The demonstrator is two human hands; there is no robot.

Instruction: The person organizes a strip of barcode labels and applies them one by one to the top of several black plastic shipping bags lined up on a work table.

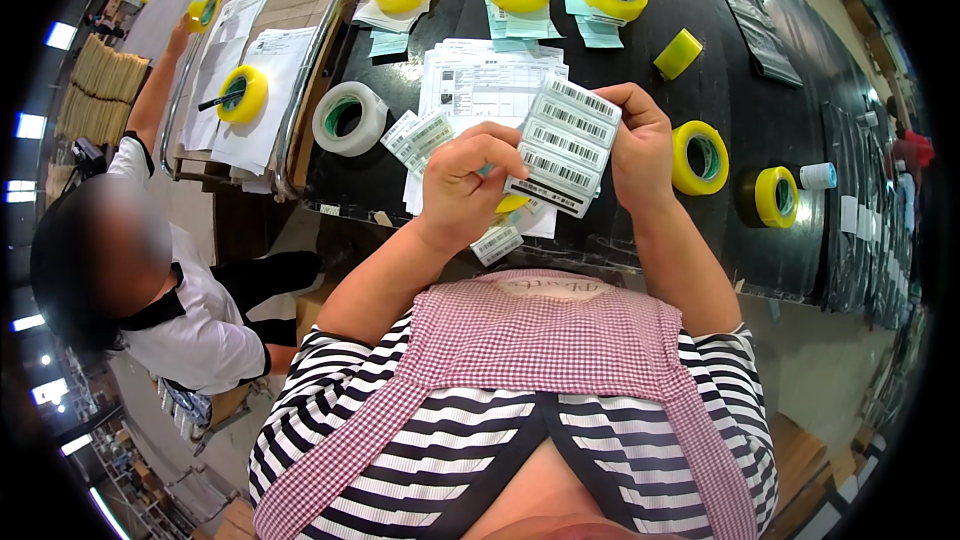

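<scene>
Right hand (pixel 640 145) is gripping the label sheet (pixel 567 140), left hand (pixel 462 185) is pinching its left edge; keeping it flat seems wise.

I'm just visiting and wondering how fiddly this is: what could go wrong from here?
The label sheet, held by the right hand, could get mixed up with the similar barcode labels lying nearby. The small label strip at the near edge of the black table might be brushed off. One yellow tape roll appears to stand on its rim, so a bump could perhaps set it rolling.
</scene>
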